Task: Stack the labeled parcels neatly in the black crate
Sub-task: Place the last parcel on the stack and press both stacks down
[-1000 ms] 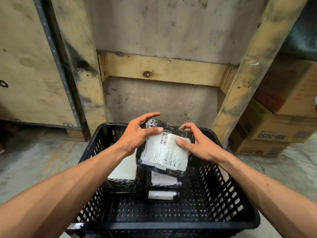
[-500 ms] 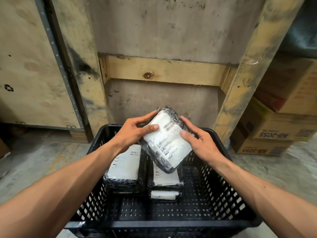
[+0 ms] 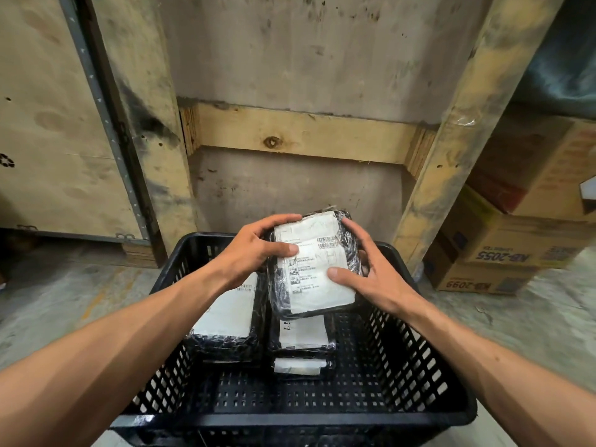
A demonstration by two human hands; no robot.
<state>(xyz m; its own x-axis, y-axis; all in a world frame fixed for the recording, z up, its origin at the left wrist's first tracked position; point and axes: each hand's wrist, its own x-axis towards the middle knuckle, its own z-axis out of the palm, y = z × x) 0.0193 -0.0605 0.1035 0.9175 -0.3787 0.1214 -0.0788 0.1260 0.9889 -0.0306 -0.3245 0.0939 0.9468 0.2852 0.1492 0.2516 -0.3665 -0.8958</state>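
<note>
Both hands hold a black-wrapped parcel (image 3: 314,269) with a white barcode label, face up above the far half of the black crate (image 3: 429,359). My left hand (image 3: 254,250) grips its left edge, thumb on the label. My right hand (image 3: 371,272) grips its right edge, thumb on the label's lower right. Under it lies a small stack of labeled parcels (image 3: 301,333) in the crate's middle. Another labeled parcel (image 3: 225,317) lies against the left wall.
A wooden shipping crate with a pale cross-beam (image 3: 300,133) stands right behind the black crate. Stacked cardboard boxes (image 3: 503,250) sit on the concrete floor at the right. The crate's near half shows bare perforated floor (image 3: 290,395).
The held parcel has turned from a tilted, diagonal pose to nearly square with the crate, label up, and sits a little lower over the middle stack.
</note>
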